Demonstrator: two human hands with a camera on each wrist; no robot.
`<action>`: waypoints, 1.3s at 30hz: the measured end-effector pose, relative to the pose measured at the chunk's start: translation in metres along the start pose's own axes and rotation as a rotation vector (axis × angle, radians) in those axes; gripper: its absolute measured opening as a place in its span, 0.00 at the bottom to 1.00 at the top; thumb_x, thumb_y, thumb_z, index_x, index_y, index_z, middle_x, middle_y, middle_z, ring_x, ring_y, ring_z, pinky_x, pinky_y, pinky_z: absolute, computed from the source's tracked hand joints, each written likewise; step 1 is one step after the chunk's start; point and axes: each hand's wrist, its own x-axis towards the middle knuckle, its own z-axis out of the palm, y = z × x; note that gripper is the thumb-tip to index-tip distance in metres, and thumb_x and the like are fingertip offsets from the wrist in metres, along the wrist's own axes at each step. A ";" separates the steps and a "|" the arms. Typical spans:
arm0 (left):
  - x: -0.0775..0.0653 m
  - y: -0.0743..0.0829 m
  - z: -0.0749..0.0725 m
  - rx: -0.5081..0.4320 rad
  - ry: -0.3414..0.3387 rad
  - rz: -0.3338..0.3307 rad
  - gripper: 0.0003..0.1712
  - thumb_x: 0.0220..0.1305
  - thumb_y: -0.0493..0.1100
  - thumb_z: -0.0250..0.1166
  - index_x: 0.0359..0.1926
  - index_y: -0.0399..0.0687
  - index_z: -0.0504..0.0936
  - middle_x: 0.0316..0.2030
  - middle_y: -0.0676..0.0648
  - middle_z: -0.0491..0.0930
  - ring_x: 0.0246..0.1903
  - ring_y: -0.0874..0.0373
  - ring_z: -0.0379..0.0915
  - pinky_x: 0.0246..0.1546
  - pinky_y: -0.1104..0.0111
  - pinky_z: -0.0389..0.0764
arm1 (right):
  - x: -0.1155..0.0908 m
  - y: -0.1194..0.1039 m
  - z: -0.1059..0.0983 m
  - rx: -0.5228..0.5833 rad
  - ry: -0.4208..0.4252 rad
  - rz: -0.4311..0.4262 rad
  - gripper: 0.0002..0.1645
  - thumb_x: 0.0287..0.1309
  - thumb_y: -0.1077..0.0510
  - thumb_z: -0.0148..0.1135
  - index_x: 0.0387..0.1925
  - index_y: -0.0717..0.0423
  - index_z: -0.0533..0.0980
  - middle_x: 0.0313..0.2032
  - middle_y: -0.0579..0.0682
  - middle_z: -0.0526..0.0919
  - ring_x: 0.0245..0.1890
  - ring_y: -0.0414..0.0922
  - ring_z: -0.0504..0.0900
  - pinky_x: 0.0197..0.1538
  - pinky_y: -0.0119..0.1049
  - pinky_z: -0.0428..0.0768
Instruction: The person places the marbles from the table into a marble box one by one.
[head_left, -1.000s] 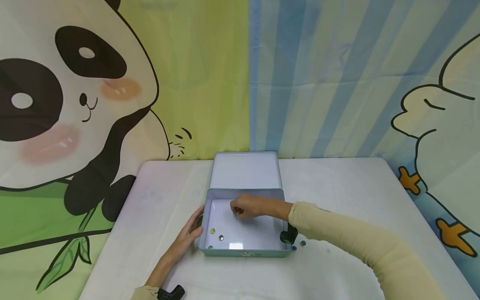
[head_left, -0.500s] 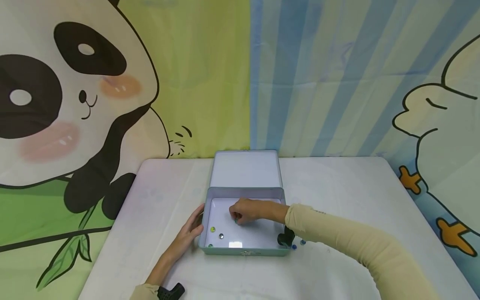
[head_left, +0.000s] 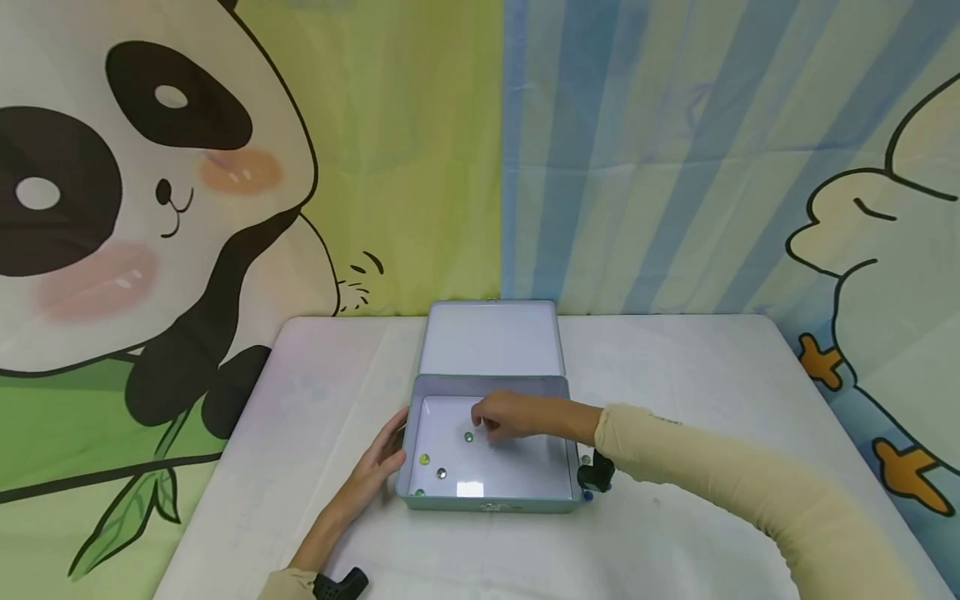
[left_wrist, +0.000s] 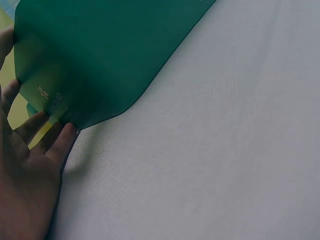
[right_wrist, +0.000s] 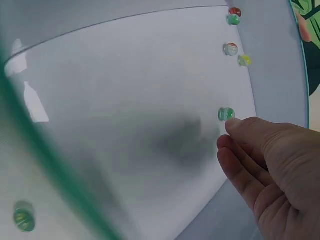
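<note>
I have the right hand (head_left: 506,414) over the inside of the green box (head_left: 489,505), its fingers (right_wrist: 232,160) bent loosely and grasping nothing. A green marble (head_left: 468,437) lies on the box floor just left of those fingers and slightly nearer the wearer. On the right wrist view I see it directly beyond the thumb tip; I cannot tell from there whether they touch, though the head view shows a small gap between fingers and marble.

Farther left of the same fingers and nearer the wearer, I make out a yellow marble (head_left: 424,459), a clear marble (head_left: 441,473) and a second green one (head_left: 419,492) close to the front wall. The right wrist view also gives me a red marble (right_wrist: 235,12) beside that second green one, well away from the fingers.

To the right of the right-hand fingers, outside the box, I see a blue marble (head_left: 587,496) on the white worktop (head_left: 675,375), near the black wrist camera (head_left: 596,472).

The left hand (head_left: 378,467) rests against the box's left side, its fingers (left_wrist: 62,142) extended and spread along the outer surface, not clenched. Beyond both sets of fingers, I see the lid (head_left: 491,337) tipped back.
</note>
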 end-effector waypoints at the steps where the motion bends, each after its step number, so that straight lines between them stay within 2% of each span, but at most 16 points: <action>1: 0.000 0.000 0.000 0.000 0.001 0.000 0.36 0.73 0.39 0.47 0.76 0.67 0.47 0.77 0.45 0.45 0.75 0.41 0.40 0.63 0.85 0.54 | -0.005 0.000 -0.002 0.018 0.011 -0.011 0.12 0.59 0.66 0.63 0.46 0.62 0.79 0.33 0.50 0.83 0.30 0.36 0.72 0.37 0.24 0.75; 7: 0.000 -0.001 -0.002 0.028 -0.002 0.009 0.36 0.74 0.40 0.47 0.76 0.65 0.47 0.77 0.44 0.45 0.75 0.40 0.41 0.64 0.84 0.54 | -0.039 -0.009 -0.008 0.107 0.101 -0.088 0.11 0.61 0.64 0.62 0.45 0.60 0.80 0.35 0.47 0.83 0.33 0.34 0.74 0.39 0.21 0.77; 10: 0.000 0.000 -0.002 0.037 -0.004 0.009 0.36 0.74 0.40 0.47 0.76 0.64 0.47 0.77 0.43 0.45 0.76 0.43 0.41 0.64 0.84 0.54 | -0.055 -0.016 -0.011 0.132 0.150 -0.141 0.10 0.62 0.63 0.62 0.45 0.58 0.80 0.37 0.47 0.84 0.34 0.33 0.76 0.40 0.22 0.79; 12: 0.000 0.001 -0.002 0.044 0.000 0.011 0.36 0.74 0.40 0.47 0.76 0.64 0.47 0.77 0.42 0.46 0.76 0.49 0.43 0.64 0.84 0.54 | -0.066 -0.020 -0.013 0.149 0.181 -0.176 0.10 0.61 0.64 0.61 0.45 0.58 0.79 0.37 0.48 0.84 0.35 0.33 0.77 0.41 0.23 0.80; 16: 0.000 0.001 -0.001 0.034 0.011 -0.006 0.36 0.73 0.40 0.48 0.76 0.66 0.48 0.77 0.45 0.47 0.73 0.67 0.46 0.64 0.84 0.53 | -0.089 -0.022 -0.016 0.151 0.234 -0.207 0.10 0.61 0.65 0.61 0.45 0.57 0.79 0.38 0.48 0.84 0.36 0.33 0.78 0.42 0.22 0.80; 18: 0.001 0.001 0.000 0.031 0.013 -0.003 0.36 0.73 0.40 0.48 0.76 0.66 0.48 0.77 0.45 0.47 0.72 0.70 0.46 0.64 0.84 0.53 | -0.100 -0.020 -0.017 0.154 0.257 -0.196 0.10 0.61 0.65 0.61 0.45 0.56 0.79 0.39 0.47 0.83 0.36 0.33 0.78 0.41 0.23 0.81; 20: 0.000 0.000 0.000 0.035 0.012 0.011 0.36 0.73 0.39 0.48 0.76 0.64 0.48 0.77 0.44 0.47 0.73 0.66 0.46 0.64 0.84 0.53 | -0.111 -0.017 -0.018 0.152 0.278 -0.171 0.10 0.60 0.65 0.61 0.44 0.55 0.79 0.39 0.45 0.83 0.36 0.32 0.78 0.41 0.23 0.80; 24: 0.000 0.001 0.001 0.043 0.011 0.032 0.36 0.73 0.39 0.48 0.76 0.62 0.48 0.76 0.42 0.47 0.75 0.45 0.43 0.63 0.85 0.54 | -0.133 -0.010 -0.021 0.171 0.318 -0.082 0.10 0.60 0.64 0.61 0.43 0.52 0.79 0.39 0.43 0.82 0.35 0.32 0.77 0.38 0.23 0.80; 27: 0.000 0.002 0.001 0.041 0.010 0.033 0.36 0.73 0.39 0.47 0.76 0.62 0.48 0.77 0.41 0.47 0.74 0.37 0.41 0.63 0.85 0.54 | -0.149 -0.003 -0.021 0.173 0.372 -0.038 0.08 0.61 0.63 0.61 0.42 0.51 0.79 0.37 0.43 0.82 0.33 0.30 0.75 0.35 0.23 0.79; 34: -0.001 0.002 0.002 0.045 0.012 0.033 0.36 0.73 0.38 0.47 0.76 0.62 0.48 0.76 0.41 0.47 0.74 0.37 0.41 0.62 0.85 0.54 | -0.178 0.018 0.002 0.148 0.609 -0.092 0.11 0.56 0.67 0.65 0.38 0.49 0.77 0.31 0.42 0.81 0.31 0.28 0.74 0.30 0.22 0.76; 37: -0.001 0.002 0.001 0.045 0.012 0.033 0.36 0.73 0.38 0.47 0.76 0.63 0.48 0.76 0.41 0.47 0.74 0.37 0.42 0.63 0.85 0.54 | -0.185 0.025 0.016 0.168 0.637 -0.080 0.13 0.53 0.68 0.66 0.37 0.49 0.77 0.31 0.42 0.82 0.30 0.28 0.74 0.30 0.23 0.77; 39: 0.000 0.001 0.001 0.044 0.012 0.034 0.36 0.73 0.38 0.48 0.76 0.62 0.48 0.76 0.41 0.47 0.74 0.37 0.41 0.63 0.85 0.54 | -0.189 0.029 0.025 0.196 0.613 -0.046 0.13 0.54 0.68 0.66 0.36 0.48 0.77 0.32 0.41 0.82 0.30 0.28 0.74 0.30 0.23 0.77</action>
